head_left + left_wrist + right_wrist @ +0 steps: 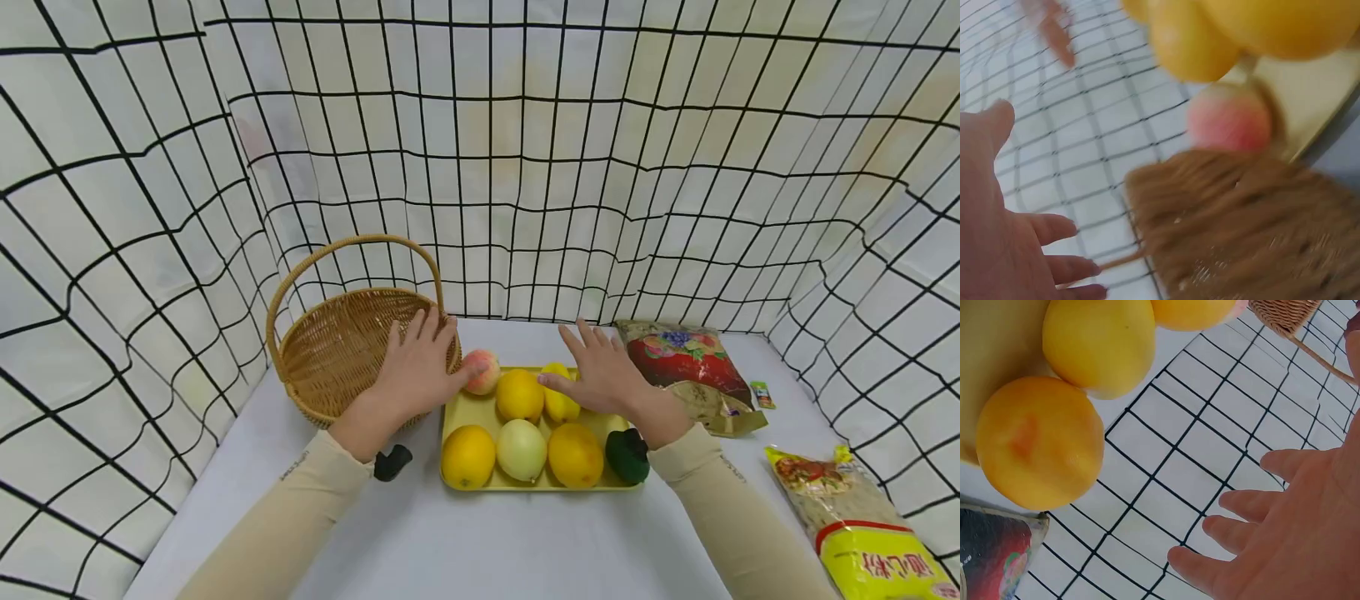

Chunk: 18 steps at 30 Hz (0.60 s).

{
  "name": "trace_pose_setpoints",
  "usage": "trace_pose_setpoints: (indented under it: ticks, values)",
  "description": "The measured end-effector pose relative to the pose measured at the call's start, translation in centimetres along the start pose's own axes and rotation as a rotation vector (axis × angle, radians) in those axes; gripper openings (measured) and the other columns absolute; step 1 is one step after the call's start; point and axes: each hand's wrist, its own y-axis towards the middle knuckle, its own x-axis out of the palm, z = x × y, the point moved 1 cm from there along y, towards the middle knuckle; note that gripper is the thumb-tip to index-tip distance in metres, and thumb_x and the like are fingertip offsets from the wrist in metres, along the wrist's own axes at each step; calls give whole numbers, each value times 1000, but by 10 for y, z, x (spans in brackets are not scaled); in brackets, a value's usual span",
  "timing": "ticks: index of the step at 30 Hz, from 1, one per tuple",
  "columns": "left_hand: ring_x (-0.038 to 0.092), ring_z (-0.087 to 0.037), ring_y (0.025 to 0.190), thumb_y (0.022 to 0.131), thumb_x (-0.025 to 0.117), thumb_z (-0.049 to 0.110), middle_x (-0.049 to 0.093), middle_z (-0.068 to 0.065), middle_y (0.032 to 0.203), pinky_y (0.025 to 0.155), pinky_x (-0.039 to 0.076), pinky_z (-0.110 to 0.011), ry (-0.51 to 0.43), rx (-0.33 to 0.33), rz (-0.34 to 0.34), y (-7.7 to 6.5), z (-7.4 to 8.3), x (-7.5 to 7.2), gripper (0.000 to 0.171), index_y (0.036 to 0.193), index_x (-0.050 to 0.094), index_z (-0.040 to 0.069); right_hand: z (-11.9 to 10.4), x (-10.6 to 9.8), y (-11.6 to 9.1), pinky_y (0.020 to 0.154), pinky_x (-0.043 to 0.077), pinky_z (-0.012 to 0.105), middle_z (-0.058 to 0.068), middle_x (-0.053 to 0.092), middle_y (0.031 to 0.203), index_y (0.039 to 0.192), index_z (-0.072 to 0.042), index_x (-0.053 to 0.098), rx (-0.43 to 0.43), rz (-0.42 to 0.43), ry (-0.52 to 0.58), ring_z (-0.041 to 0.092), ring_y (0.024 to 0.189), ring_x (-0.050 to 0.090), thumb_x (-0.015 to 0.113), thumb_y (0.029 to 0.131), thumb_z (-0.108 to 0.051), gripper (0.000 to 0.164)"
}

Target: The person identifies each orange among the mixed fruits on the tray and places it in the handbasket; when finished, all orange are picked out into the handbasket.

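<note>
My left hand (420,367) is spread, palm down, over the right side of a wicker basket (337,358). Its thumb overlaps a pink peach (483,379) in the head view. Fingers of my right hand (611,375) are stretched out above the back right corner of a yellow tray (540,488). In the tray lie a pale green round fruit (522,451), several orange-yellow fruits (468,457) and a yellow lemon (559,408). A dark green rounded thing (624,462) sits at the tray's right end, partly covered by the right wrist's camera. Both hands hold nothing.
A red printed bag (686,358) lies behind my right forearm, with a tan bag (712,407) before it. A small green packet (762,394) is beside them. Further front right lies a yellow pasta bag (870,533). Black netting (491,158) over white cloth surrounds the table.
</note>
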Motion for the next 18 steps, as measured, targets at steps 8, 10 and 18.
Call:
trace_pose_setpoints:
  ticks: [8,10,18]
  values:
    - [36,-35,138,96,42,64,41,-14,150,110,29,-56,-184,-82,177,-23,-27,-24,71,143,49,12,8,9,-11,108,28,60,21,25,158,153,-9,32,21,35,133,43,141,29,53,91,-64,86]
    - [46,-35,131,98,49,54,51,-12,143,104,37,-55,-241,-91,300,-30,-35,-24,57,136,56,12,10,12,-13,107,31,59,21,32,154,150,-8,37,21,60,174,42,138,34,57,93,-57,78]
    - [66,-27,76,96,59,13,71,-14,89,67,48,-27,-425,-9,1016,-48,-64,-23,18,98,71,0,15,22,-24,106,34,57,15,50,144,139,-9,53,63,210,444,37,133,43,63,95,-37,53]
